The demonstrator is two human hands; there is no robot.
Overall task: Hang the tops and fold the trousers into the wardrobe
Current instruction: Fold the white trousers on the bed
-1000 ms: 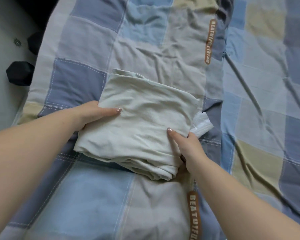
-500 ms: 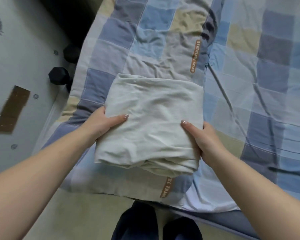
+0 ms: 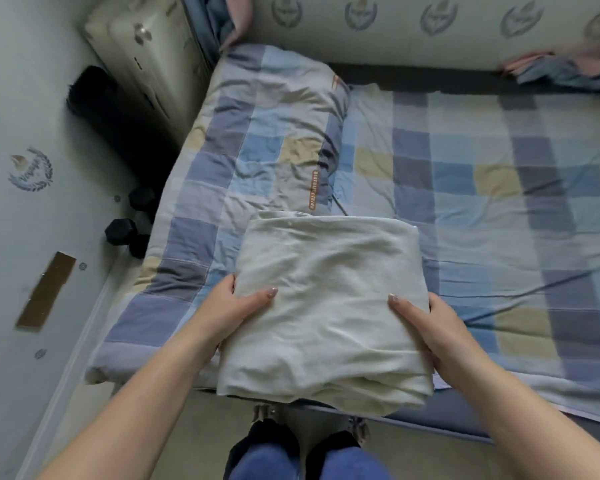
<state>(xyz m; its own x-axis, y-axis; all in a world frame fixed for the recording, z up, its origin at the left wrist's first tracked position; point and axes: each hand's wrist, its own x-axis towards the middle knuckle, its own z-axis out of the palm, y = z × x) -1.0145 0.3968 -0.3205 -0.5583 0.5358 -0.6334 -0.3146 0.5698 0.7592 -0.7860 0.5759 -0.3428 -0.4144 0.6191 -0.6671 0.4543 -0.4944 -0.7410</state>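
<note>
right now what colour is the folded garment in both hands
Pale cream, plain: the folded garment, best seen in the head view.

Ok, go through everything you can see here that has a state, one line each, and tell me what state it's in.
Cream trousers: folded into a thick bundle, gripped at both sides.
Left hand: holds the bundle's left edge, thumb on top.
Right hand: holds the bundle's right edge, thumb on top.
Checked quilt: folded, rumpled, lying on the bed.
Checked bedsheet: spread out, creased.
Dumbbells: on the floor beside the bed.

bare forearms, blue trousers [image 3: 267,462], dark shoes [image 3: 274,434].
</note>
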